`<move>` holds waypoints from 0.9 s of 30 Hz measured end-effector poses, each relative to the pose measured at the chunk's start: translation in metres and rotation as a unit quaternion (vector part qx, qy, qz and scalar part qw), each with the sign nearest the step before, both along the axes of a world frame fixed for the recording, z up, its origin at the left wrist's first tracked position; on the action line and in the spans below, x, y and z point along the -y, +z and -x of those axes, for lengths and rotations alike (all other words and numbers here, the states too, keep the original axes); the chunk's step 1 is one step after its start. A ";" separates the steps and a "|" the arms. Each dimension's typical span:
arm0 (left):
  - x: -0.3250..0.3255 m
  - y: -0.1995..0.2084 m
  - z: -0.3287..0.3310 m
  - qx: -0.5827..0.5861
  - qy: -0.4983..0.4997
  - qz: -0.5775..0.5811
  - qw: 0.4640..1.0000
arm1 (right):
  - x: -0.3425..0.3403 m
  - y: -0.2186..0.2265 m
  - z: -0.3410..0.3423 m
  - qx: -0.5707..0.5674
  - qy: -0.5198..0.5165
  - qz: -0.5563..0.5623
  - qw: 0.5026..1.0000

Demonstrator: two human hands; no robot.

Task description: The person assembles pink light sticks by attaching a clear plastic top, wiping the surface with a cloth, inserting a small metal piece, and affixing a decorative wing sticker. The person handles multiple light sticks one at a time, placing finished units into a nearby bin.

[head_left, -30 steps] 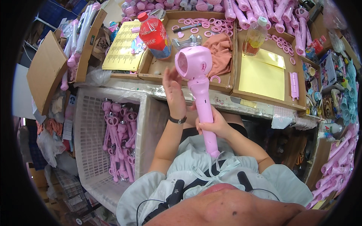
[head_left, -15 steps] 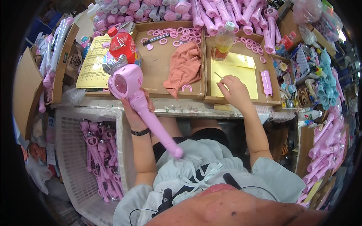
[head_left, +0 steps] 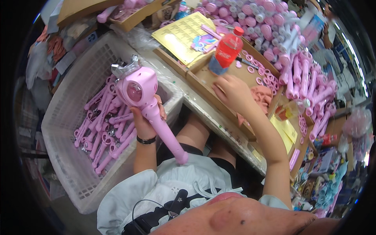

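My left hand is wrapped round the upper handle of a pink toy wand. The wand has a round window in its head and a silver crown-shaped top; its handle end reaches down to my lap. Above the cardboard tray, my right hand hangs with its fingers bent together, close to a bottle with a red cap and red label. Whatever its fingertips may hold is hidden. An orange cloth lies partly behind my right forearm.
A white plastic basket on the left holds several similar pink wands. Pink rings and a black marker lie in the tray. Printed yellow sheets, a clear bottle and piled pink handles are on the bench.
My view has turned left, toward the basket. My right hand has moved left from the yellow paper to beside the red-labelled bottle; the thin rod at its fingers no longer shows. My left hand still holds the wand.
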State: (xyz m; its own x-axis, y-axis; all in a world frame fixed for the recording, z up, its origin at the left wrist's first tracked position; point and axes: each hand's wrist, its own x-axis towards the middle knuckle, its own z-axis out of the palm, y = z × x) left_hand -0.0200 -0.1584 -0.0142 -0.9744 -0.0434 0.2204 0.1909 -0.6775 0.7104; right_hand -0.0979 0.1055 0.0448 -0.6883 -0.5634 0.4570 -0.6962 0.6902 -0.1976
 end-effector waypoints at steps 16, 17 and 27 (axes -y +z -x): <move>0.010 -0.023 -0.001 0.016 -0.156 -0.061 0.986 | 0.110 -0.034 0.135 -0.155 0.001 0.023 0.988; 0.009 -0.023 0.001 0.017 -0.173 -0.083 0.981 | 0.106 -0.027 0.108 -0.162 0.034 0.048 0.985; -0.024 -0.023 0.011 0.053 -0.277 -0.102 0.954 | 0.054 -0.019 -0.061 0.089 0.057 0.356 0.929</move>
